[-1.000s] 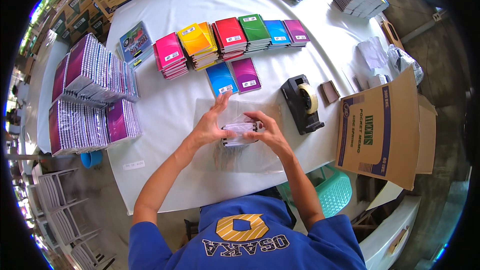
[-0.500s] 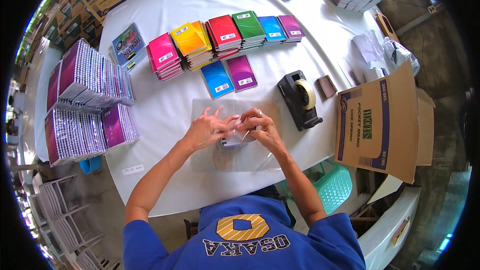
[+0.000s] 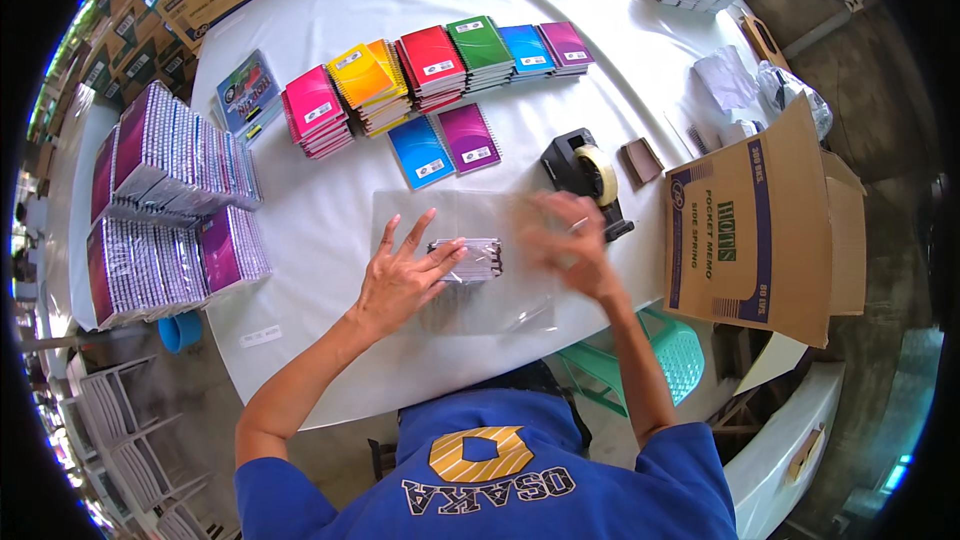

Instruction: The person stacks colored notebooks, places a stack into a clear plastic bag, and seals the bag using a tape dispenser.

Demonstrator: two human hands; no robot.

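Observation:
My left hand [image 3: 402,275] lies flat, fingers spread, pressing down on a small wrapped stack of spiral notepads [image 3: 470,258] that rests on a sheet of clear plastic film [image 3: 455,215] on the white table [image 3: 330,215]. My right hand [image 3: 562,240] is blurred with motion, fingers apart and empty, just right of the stack and in front of a black tape dispenser [image 3: 585,175].
Rows of coloured spiral notepads [image 3: 430,65] lie further back, with a blue and a purple pad [image 3: 445,145] nearer. Bundled wrapped notepads [image 3: 170,200] are piled at the left. An open cardboard box [image 3: 765,220] stands at the right, above a teal plastic basket [image 3: 675,350].
Both hands were together on the wrapped stack. My right hand has now left it and swung right toward the tape dispenser, while my left hand has flattened onto the stack.

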